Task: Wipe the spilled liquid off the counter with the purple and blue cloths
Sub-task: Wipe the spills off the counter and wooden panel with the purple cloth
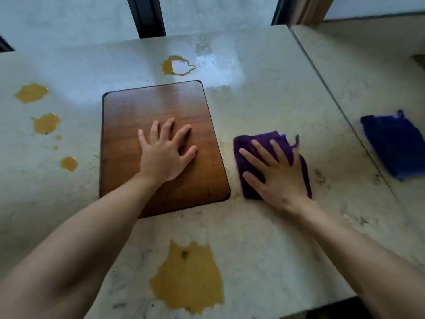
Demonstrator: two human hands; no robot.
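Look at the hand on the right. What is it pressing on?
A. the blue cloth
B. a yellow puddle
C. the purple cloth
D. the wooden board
C: the right hand lies flat, fingers spread, on the purple cloth, while the blue cloth sits untouched farther right.

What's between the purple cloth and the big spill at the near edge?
Only bare counter in the head view, a little grimy. The right hand presses the purple cloth; the big spill lies nearer, to its left.
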